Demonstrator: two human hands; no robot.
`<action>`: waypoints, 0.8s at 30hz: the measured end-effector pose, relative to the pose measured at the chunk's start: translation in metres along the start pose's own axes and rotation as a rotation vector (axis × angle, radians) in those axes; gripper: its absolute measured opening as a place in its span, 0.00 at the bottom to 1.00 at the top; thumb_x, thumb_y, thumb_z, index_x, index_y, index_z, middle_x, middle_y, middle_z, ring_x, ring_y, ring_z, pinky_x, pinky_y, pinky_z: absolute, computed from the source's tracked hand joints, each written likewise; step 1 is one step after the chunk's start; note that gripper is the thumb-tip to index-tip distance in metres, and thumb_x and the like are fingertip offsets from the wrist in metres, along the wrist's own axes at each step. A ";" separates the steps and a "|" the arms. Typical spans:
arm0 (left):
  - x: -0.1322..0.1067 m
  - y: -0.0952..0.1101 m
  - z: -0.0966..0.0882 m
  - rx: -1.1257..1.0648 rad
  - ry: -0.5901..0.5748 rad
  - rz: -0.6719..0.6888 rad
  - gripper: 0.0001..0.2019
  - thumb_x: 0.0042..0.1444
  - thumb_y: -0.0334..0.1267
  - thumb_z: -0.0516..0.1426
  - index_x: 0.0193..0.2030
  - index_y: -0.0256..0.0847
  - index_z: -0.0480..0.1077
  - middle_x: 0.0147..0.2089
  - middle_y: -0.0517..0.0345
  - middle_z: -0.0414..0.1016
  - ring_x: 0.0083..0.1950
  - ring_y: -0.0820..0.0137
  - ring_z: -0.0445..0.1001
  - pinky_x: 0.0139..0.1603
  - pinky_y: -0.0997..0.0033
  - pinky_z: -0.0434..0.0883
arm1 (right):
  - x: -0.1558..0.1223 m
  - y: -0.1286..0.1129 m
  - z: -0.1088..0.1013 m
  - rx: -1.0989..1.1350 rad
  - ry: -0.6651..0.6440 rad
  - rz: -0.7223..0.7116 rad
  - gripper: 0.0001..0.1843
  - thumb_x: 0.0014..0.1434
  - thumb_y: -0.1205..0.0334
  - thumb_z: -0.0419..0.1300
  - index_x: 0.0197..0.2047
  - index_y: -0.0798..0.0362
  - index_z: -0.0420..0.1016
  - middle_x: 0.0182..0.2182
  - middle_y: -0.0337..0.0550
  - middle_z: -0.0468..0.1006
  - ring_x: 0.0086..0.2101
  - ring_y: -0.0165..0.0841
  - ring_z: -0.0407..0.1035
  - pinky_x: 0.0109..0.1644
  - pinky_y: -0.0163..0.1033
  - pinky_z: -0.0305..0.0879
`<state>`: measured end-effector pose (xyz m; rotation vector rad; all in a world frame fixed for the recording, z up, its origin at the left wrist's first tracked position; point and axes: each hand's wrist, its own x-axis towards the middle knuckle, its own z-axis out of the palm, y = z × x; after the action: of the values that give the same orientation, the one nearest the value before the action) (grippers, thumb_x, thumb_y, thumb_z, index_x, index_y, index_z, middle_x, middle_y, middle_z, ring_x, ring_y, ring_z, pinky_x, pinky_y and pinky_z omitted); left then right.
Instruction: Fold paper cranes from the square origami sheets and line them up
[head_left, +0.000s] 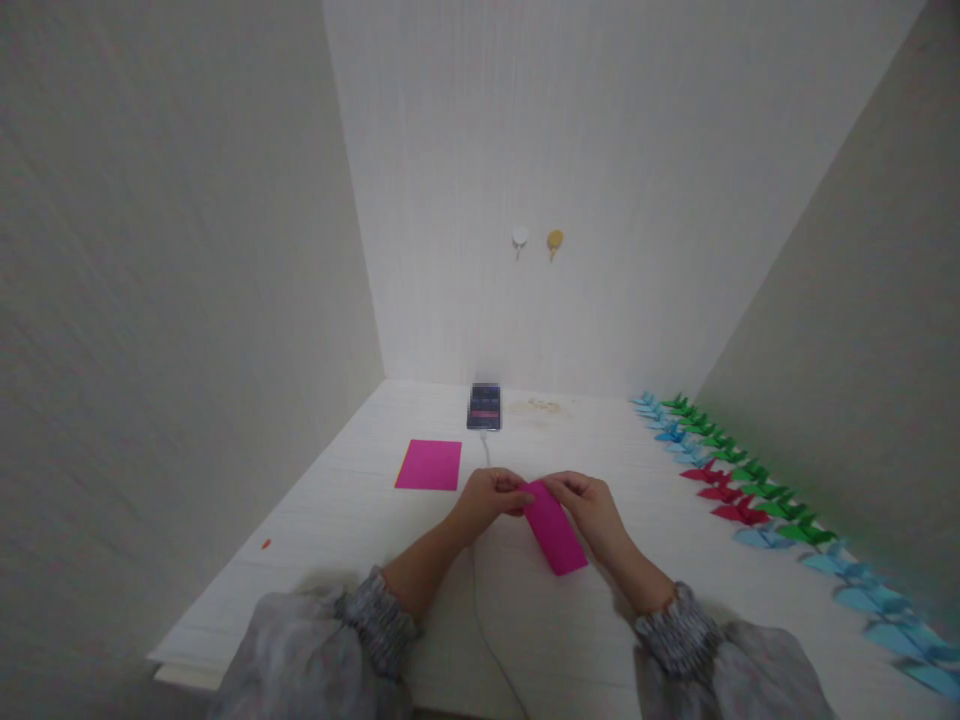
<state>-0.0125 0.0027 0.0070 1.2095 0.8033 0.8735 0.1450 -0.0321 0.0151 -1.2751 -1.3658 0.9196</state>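
Observation:
My left hand and my right hand meet over the white table, both pinching the far end of a folded magenta paper strip. The strip slants down toward me and to the right, its near end over the table. My fingers are curled closed on the paper's top edge. A flat square sheet of magenta paper lies on the table to the left of my left hand, apart from it.
A phone stands against the back wall with a white cable running toward me. Rows of folded paper figures, blue, green and red, line the right side. Two small hooks sit on the wall. Walls close both sides.

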 end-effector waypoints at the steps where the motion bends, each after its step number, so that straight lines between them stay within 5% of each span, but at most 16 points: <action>1: 0.000 0.001 0.000 -0.024 0.018 0.016 0.14 0.31 0.37 0.63 0.27 0.32 0.69 0.21 0.58 0.71 0.22 0.76 0.68 0.27 0.75 0.66 | 0.000 -0.001 0.000 0.003 0.023 -0.011 0.14 0.47 0.56 0.55 0.29 0.56 0.75 0.24 0.43 0.76 0.26 0.33 0.67 0.30 0.36 0.62; 7: -0.001 0.004 0.000 -0.098 0.079 0.107 0.14 0.33 0.36 0.63 0.29 0.32 0.68 0.23 0.58 0.71 0.24 0.77 0.68 0.29 0.75 0.65 | -0.002 -0.002 0.004 0.020 0.139 -0.082 0.15 0.48 0.54 0.55 0.32 0.56 0.75 0.27 0.44 0.76 0.29 0.34 0.67 0.35 0.37 0.62; 15: -0.001 0.007 0.001 -0.152 0.062 0.021 0.14 0.35 0.39 0.62 0.29 0.33 0.68 0.26 0.56 0.72 0.26 0.75 0.69 0.31 0.74 0.66 | -0.006 -0.002 0.011 0.052 0.207 -0.080 0.15 0.49 0.54 0.54 0.34 0.55 0.74 0.29 0.44 0.76 0.30 0.34 0.68 0.34 0.36 0.63; 24: -0.003 0.012 0.003 -0.066 0.108 0.079 0.13 0.36 0.41 0.61 0.27 0.32 0.70 0.26 0.55 0.72 0.27 0.74 0.68 0.31 0.73 0.66 | -0.008 -0.006 0.013 0.016 0.237 -0.098 0.15 0.49 0.54 0.53 0.34 0.54 0.75 0.29 0.43 0.76 0.31 0.34 0.68 0.36 0.36 0.63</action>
<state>-0.0132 0.0002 0.0192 1.1495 0.8111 1.0292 0.1301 -0.0393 0.0168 -1.2506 -1.2204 0.6879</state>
